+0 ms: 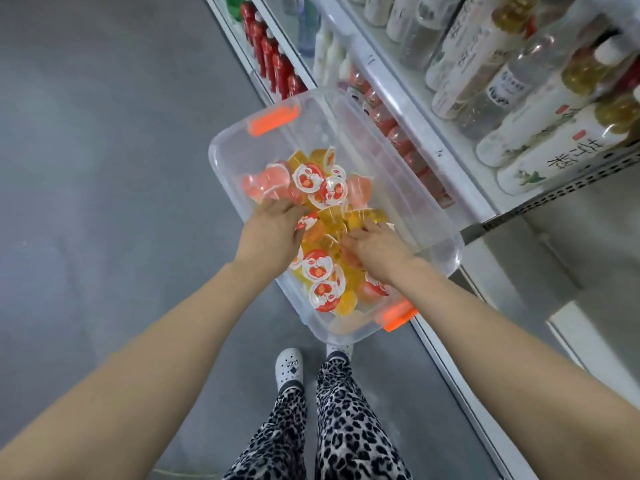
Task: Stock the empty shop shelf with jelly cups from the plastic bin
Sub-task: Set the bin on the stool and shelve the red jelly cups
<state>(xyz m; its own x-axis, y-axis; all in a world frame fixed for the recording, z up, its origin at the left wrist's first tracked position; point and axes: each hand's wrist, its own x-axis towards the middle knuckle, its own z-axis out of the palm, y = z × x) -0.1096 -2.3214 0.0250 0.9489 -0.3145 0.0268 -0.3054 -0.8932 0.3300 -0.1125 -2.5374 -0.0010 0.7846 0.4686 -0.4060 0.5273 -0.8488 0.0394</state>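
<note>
Plainly the step in hand is the pick-up: both hands are down in the bin [332,119], and no cups have reached the shelf [595,244], which lies bare just right of the bin's near corner. The left hand [273,230] sits at the bin's middle with its fingers curled down over cups [310,176] in the pile. The right hand [377,249] is beside it, toward the bin's right wall, fingers bent onto an orange cup, though the palms hide how many each has caught. The bin is clear plastic with orange handles [273,120] at both ends. It holds a loose heap of red, pink and yellow cups, many tipped on their sides, heaped from its middle to its near end, while its far end is bare. Right of the bin, the shelves above carry rows of bottles [519,98]. The next move, as I judge it, calls for lifting the handfuls clear of the rim without spilling, swinging right, and standing the cups upright, lids up.
</note>
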